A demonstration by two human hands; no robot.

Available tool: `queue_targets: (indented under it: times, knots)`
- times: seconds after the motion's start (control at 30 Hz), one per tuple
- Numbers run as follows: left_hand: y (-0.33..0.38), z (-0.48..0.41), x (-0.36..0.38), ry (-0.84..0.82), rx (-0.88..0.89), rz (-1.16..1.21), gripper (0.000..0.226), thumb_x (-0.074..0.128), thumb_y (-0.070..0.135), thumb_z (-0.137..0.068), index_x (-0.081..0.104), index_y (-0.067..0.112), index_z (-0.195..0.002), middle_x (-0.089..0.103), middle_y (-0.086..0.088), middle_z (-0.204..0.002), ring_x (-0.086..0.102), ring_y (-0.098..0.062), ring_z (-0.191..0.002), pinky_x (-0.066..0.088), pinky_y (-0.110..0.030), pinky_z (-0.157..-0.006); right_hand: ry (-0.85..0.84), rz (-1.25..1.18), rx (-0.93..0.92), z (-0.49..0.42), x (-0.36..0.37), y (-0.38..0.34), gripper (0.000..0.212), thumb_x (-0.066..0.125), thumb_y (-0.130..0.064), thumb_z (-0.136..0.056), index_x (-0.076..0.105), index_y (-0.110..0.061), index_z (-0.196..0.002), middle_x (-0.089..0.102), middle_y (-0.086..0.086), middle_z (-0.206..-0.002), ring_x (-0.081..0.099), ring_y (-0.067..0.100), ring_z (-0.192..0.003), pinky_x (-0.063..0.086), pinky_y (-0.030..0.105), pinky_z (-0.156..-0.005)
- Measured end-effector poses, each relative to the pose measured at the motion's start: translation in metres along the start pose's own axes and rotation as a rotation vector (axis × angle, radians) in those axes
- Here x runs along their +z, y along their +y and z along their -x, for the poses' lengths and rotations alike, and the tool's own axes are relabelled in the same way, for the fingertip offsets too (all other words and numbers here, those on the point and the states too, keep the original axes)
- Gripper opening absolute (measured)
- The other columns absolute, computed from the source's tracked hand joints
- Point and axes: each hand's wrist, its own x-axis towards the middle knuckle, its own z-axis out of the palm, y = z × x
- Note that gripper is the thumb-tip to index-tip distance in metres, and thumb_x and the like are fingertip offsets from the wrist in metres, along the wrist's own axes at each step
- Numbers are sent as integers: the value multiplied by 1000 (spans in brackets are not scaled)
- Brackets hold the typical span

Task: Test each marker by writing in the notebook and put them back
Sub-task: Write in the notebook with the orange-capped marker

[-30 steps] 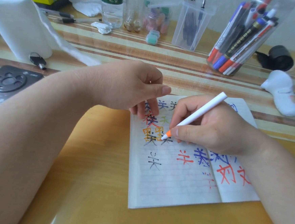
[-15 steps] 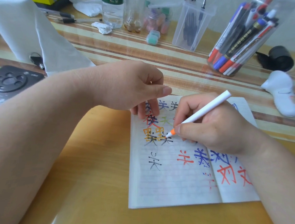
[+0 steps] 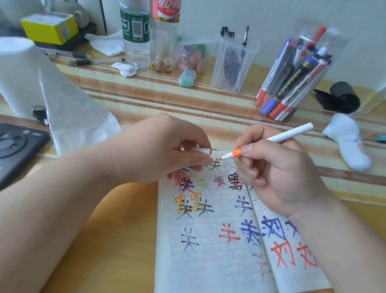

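An open lined notebook [image 3: 213, 259] lies on the table, covered in coloured characters. My right hand [image 3: 275, 171] holds a white marker with an orange tip [image 3: 290, 134], lifted off the page, tip pointing left. My left hand [image 3: 163, 153] pinches the marker's white cap [image 3: 202, 150] just left of that tip, a small gap between them. A clear jar of several markers [image 3: 291, 84] stands at the back right.
A paper towel roll [image 3: 15, 74] with a hanging sheet and a black phone [image 3: 4, 152] lie at the left. Two bottles [image 3: 148, 27], a clear pen box [image 3: 234, 66], a black roll [image 3: 341, 95] and a white object [image 3: 349, 144] stand along the back.
My right hand lifted the marker off the page and up toward the notebook's top. My left hand left the page and now shows the cap at its fingertips. The view tilted upward.
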Motion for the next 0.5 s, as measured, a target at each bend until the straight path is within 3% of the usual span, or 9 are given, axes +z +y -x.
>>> queue_targets:
  times: [0.13,0.5]
  knots:
    - [3,-1,6,42,15,-7,7,73,36,-89,69,32,-85,74,17,-79,69,-5,-58,58,-35,-66,57,-22,-53,2,-2,-2,7,52,0,-70,58,-3,-70,40,11,-54,32,16,-45,16,19,-41]
    - [5,0,8,-7,25,86,13,63,34,-97,68,25,-91,76,17,-86,72,-12,-57,59,-33,-60,60,54,-53,4,0,0,4,54,-2,-70,56,-3,-73,46,13,-57,36,19,-47,20,21,-40]
